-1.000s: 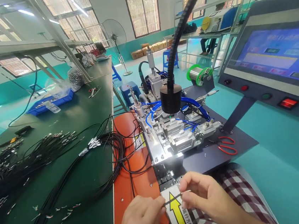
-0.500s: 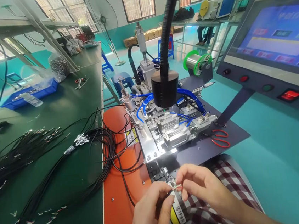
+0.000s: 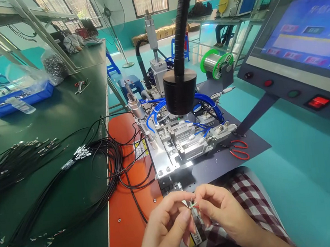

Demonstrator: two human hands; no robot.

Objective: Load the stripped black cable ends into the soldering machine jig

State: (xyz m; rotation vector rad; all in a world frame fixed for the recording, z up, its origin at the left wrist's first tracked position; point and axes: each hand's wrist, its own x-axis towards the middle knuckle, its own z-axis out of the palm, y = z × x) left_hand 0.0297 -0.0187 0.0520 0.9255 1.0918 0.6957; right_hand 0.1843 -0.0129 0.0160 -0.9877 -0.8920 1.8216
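Note:
My left hand [image 3: 169,221] is closed around the end of a black cable, its thumb and fingers near the stripped tip. Thin coloured wires [image 3: 193,205], pale, green and red, fan out between the two hands. My right hand [image 3: 221,210] pinches at these wires with thumb and forefinger, the fingertips almost touching those of the left. Both hands are over the front of a metal machine [image 3: 185,145] with blue air tubes. Below them a yellow and white label [image 3: 195,240] shows partly. Most of the held cable is hidden by the left hand.
Bundled black cables [image 3: 81,203] cross the green bench [image 3: 86,245] onto the orange plate [image 3: 133,217]. Red-handled scissors [image 3: 240,149] lie right of the machine. A black lamp head [image 3: 181,92] hangs above it. A control screen [image 3: 306,41] stands at right, a solder wire spool [image 3: 217,63] behind.
My left forefinger has stretched out towards the right fingertips, and the wires now look more spread. The whole view has shifted slightly, with the background moving left and up.

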